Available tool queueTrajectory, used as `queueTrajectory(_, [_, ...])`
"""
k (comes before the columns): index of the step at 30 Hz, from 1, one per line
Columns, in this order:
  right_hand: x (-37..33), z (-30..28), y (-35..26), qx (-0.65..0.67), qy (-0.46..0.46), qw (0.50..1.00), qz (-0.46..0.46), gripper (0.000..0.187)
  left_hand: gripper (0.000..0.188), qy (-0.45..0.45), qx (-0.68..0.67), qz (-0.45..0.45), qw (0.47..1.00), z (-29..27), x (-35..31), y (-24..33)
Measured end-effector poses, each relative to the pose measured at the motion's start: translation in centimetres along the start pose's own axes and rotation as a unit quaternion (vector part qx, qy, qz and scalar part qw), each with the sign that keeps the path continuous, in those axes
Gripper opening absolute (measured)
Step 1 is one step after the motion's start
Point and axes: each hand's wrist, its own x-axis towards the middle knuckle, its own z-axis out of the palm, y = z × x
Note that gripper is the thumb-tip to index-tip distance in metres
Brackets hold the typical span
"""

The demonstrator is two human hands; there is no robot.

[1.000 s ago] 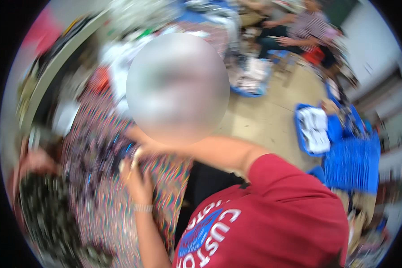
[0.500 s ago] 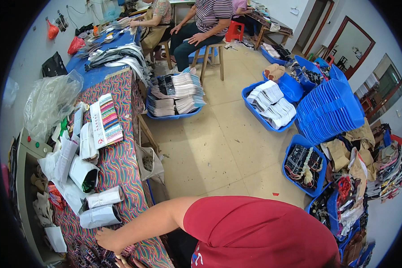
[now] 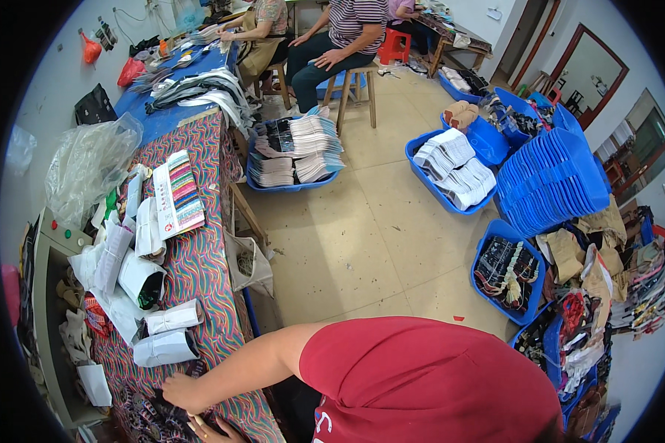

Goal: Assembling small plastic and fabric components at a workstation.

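Observation:
My right arm, in a red sleeve, reaches left across the table's near end. My right hand (image 3: 182, 390) is closed, knuckles up, over a pile of small dark patterned pieces (image 3: 144, 417); what it grips is hidden under the fingers. Just below it, my left hand (image 3: 216, 430) comes in at the lower edge, partly cut off, its visible fingers apart beside the same pile. Beyond my right hand lies a white rolled bundle (image 3: 165, 348), with a second tied white roll (image 3: 174, 317) behind it.
A wavy-patterned cloth (image 3: 218, 325) covers the table. More white bundles (image 3: 114, 258), a striped colour sample card (image 3: 178, 193) and clear plastic (image 3: 89, 173) lie farther back. Blue baskets (image 3: 521, 317) of goods and stacked blue baskets (image 3: 550, 184) stand right. People sit at the far end.
The view has shifted slightly, so surroundings appear a little farther right. My left hand shows more at the lower edge, its fingers farther apart. My right hand stays over the dark pieces.

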Motion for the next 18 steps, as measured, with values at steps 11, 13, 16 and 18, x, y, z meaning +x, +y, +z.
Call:
queueTrajectory(11, [-0.7, -3.4, -0.5, 0.045, -0.02, 0.995, 0.091, 0.04, 0.049, 0.014, -0.075, -0.018, 0.997, 5.4, -2.1, -4.7])
queueTrajectory(13, [-0.2, -4.1, -0.8, 0.082, -0.044, 0.99, 0.104, 0.044, 0.047, 0.016, -0.057, -0.029, 0.998, 5.3, -2.8, -5.4])
queueTrajectory(16, [0.5, -5.6, 1.8, 0.204, 0.014, 0.963, 0.176, 0.048, 0.047, 0.057, -0.081, -0.03, 0.995, 4.9, -3.1, -5.3])
queueTrajectory(18, [-0.6, -10.7, 2.0, 0.259, -0.04, 0.946, 0.189, 0.054, 0.045, 0.06, -0.092, -0.027, 0.994, 5.1, -2.8, -4.9])
